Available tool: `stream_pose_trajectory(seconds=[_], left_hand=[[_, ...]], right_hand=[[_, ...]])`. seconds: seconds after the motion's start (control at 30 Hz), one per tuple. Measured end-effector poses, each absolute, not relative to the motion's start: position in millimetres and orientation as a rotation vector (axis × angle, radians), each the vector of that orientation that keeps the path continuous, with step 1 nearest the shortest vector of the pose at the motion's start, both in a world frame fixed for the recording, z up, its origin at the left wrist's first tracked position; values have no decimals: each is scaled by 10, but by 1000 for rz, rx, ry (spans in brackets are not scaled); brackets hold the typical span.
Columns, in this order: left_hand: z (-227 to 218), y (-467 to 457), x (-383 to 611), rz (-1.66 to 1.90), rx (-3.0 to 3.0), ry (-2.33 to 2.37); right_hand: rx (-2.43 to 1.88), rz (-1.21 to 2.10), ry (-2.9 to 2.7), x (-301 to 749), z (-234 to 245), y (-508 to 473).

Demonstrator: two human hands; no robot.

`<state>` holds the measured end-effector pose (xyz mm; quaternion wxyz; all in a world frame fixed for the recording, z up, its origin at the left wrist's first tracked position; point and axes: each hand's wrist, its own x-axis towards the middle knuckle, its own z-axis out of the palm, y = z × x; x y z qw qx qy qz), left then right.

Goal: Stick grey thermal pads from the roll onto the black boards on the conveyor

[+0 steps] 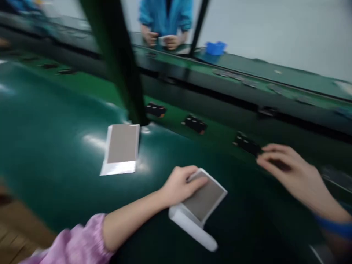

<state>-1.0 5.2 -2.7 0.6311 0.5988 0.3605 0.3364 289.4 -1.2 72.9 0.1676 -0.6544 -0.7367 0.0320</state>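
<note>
My left hand (184,185) grips a grey sheet with a white border (207,196), thumb lying across its face. At its lower edge, the white backing curls into a roll (192,227). My right hand (291,172) is closed in a pinch at the right end of a flat black part (246,143) on the green strip. The picture is blurred, but its thumb and forefinger appear to touch that part. A second grey sheet on white backing (123,145) lies flat on the dark green table, left of my left hand.
More black parts (194,124) (156,109) lie along the green strip (217,141). A dark green post (118,62) rises beside the second sheet. Across the line, a person in blue (166,22) holds something small and white. A blue bin (216,48) stands on the far bench.
</note>
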Motion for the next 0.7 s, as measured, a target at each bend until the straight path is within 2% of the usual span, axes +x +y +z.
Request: stream_pose_trajectory(seconds=[0.13, 0.23, 0.4, 0.7], left_hand=[[37, 49, -18, 663, 1317, 824], [74, -16, -11, 630, 1291, 868], [72, -14, -5, 639, 1281, 931], [67, -23, -3, 651, 1283, 940]], right_hand=[[-2349, 181, -1706, 3937, 1094, 155], [-2615, 274, -1439, 4372, 1161, 236], [-2552, 589, -1190, 4421, 1057, 223], [-2632, 570, -1188, 4562, 999, 281]])
